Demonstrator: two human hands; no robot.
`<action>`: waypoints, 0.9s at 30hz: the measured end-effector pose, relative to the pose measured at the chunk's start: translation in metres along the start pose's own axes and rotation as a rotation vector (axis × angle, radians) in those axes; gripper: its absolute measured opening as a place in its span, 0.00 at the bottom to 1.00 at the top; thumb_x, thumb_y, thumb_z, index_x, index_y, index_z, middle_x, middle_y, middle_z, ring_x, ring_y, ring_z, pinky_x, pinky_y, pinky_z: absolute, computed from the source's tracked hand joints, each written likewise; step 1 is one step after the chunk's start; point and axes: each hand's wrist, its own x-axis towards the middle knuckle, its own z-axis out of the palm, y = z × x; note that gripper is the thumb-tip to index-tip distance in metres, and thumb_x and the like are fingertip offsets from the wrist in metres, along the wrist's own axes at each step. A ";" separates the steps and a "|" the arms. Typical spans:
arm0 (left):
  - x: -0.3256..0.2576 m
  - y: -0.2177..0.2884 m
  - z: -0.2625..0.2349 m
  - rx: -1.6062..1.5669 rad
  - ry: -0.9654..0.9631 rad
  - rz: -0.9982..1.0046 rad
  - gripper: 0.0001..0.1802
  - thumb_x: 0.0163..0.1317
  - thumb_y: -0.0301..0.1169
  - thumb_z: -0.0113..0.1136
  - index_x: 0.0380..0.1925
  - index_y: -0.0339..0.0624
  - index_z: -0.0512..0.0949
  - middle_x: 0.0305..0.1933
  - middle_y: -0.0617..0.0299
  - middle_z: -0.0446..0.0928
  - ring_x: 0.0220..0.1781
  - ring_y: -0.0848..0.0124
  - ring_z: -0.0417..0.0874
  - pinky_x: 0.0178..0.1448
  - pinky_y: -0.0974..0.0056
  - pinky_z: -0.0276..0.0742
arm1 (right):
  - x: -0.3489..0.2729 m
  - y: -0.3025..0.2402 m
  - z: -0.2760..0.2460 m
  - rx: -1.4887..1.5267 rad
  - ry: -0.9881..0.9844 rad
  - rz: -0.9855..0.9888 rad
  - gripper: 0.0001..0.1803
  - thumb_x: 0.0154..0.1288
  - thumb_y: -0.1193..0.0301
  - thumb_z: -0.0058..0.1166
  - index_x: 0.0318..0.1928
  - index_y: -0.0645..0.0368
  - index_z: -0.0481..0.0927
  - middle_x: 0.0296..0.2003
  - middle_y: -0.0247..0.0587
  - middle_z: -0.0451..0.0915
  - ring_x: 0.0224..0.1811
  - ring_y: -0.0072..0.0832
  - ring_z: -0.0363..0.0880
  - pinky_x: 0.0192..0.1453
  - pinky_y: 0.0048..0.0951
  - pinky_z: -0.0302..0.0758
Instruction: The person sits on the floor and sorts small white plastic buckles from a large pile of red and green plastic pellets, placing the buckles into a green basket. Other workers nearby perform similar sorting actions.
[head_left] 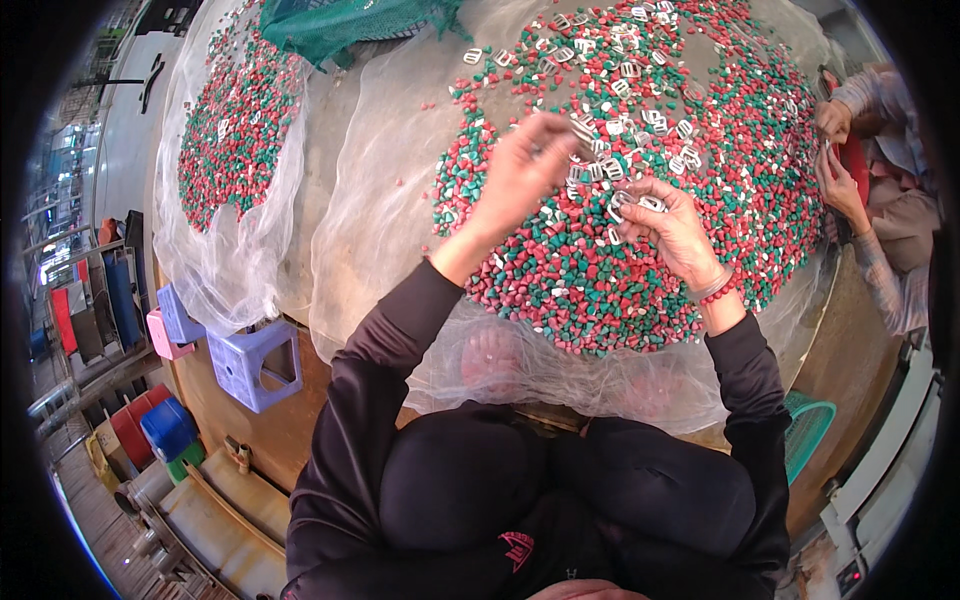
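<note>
A wide heap of small red, green and white pebble-like pieces (590, 285) is spread before me, with pale slide buckles (630, 70) scattered among them. Over the heap, my right hand (672, 228) pinches a slide buckle (652, 203) between thumb and fingers; another pale ring shape shows at the thumb tip. My left hand (525, 170) is raised a little to the left of it, its fingers smeared by motion. Close to those fingertips are several buckles (583, 132), and I cannot make out whether the hand grips any.
Translucent mesh sheeting (370, 150) lies under the heap. A second heap (240, 130) is at the far left, a green net (350, 30) at the back. Another person's hands (838, 150) are at the right. A lilac stool (255, 365) and green basket (808, 430) stand lower down.
</note>
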 end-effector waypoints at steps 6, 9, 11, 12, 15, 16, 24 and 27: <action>0.009 0.027 -0.036 -0.708 -0.122 -0.244 0.13 0.68 0.40 0.50 0.38 0.40 0.73 0.42 0.49 0.76 0.34 0.68 0.78 0.16 0.73 0.66 | -0.017 -0.018 -0.015 0.435 -0.298 -0.024 0.14 0.70 0.61 0.49 0.35 0.61 0.71 0.31 0.40 0.76 0.26 0.21 0.76 0.14 0.20 0.68; 0.010 0.012 -0.034 -0.642 -0.053 -0.405 0.18 0.67 0.45 0.54 0.31 0.39 0.73 0.37 0.52 0.77 0.30 0.72 0.78 0.15 0.74 0.63 | -0.020 -0.022 -0.023 0.212 -0.222 0.052 0.13 0.70 0.62 0.49 0.35 0.59 0.72 0.29 0.38 0.75 0.22 0.19 0.73 0.13 0.18 0.67; 0.021 -0.009 -0.032 -0.504 -0.073 -0.503 0.19 0.65 0.46 0.57 0.29 0.40 0.72 0.34 0.55 0.78 0.26 0.76 0.77 0.15 0.75 0.61 | -0.016 -0.012 -0.024 -0.022 -0.093 0.110 0.10 0.69 0.64 0.53 0.36 0.57 0.73 0.28 0.32 0.75 0.19 0.15 0.69 0.14 0.13 0.61; 0.025 -0.023 -0.028 -0.387 -0.110 -0.462 0.19 0.63 0.46 0.61 0.30 0.39 0.75 0.30 0.59 0.78 0.22 0.80 0.74 0.14 0.76 0.56 | -0.012 -0.005 -0.024 -0.157 -0.071 0.127 0.09 0.69 0.65 0.54 0.37 0.57 0.73 0.28 0.31 0.74 0.19 0.14 0.68 0.15 0.13 0.60; 0.032 -0.063 -0.019 0.791 -0.264 0.008 0.18 0.59 0.42 0.64 0.35 0.36 0.78 0.31 0.54 0.79 0.30 0.63 0.80 0.31 0.59 0.73 | 0.003 0.027 -0.019 -0.995 0.024 -0.264 0.15 0.61 0.70 0.60 0.47 0.60 0.76 0.27 0.32 0.75 0.26 0.21 0.73 0.32 0.23 0.71; 0.029 -0.071 -0.015 0.857 -0.276 0.074 0.19 0.58 0.43 0.65 0.34 0.36 0.78 0.31 0.52 0.79 0.32 0.58 0.80 0.36 0.56 0.74 | 0.003 0.039 -0.017 -1.095 0.039 -0.383 0.15 0.60 0.71 0.60 0.48 0.60 0.76 0.28 0.35 0.76 0.28 0.25 0.75 0.34 0.26 0.72; 0.032 -0.038 -0.023 0.679 -0.325 -0.096 0.22 0.66 0.46 0.55 0.30 0.34 0.76 0.24 0.52 0.75 0.29 0.59 0.78 0.35 0.54 0.69 | -0.005 0.024 -0.031 -0.483 0.080 -0.057 0.04 0.63 0.73 0.58 0.33 0.60 0.77 0.27 0.30 0.77 0.20 0.15 0.69 0.21 0.18 0.62; 0.033 -0.018 -0.034 0.679 -0.314 -0.070 0.22 0.68 0.46 0.51 0.30 0.34 0.74 0.22 0.63 0.72 0.27 0.74 0.74 0.34 0.62 0.69 | -0.012 0.001 -0.035 0.277 -0.122 -0.078 0.09 0.62 0.70 0.54 0.32 0.57 0.67 0.34 0.39 0.71 0.25 0.20 0.70 0.12 0.15 0.60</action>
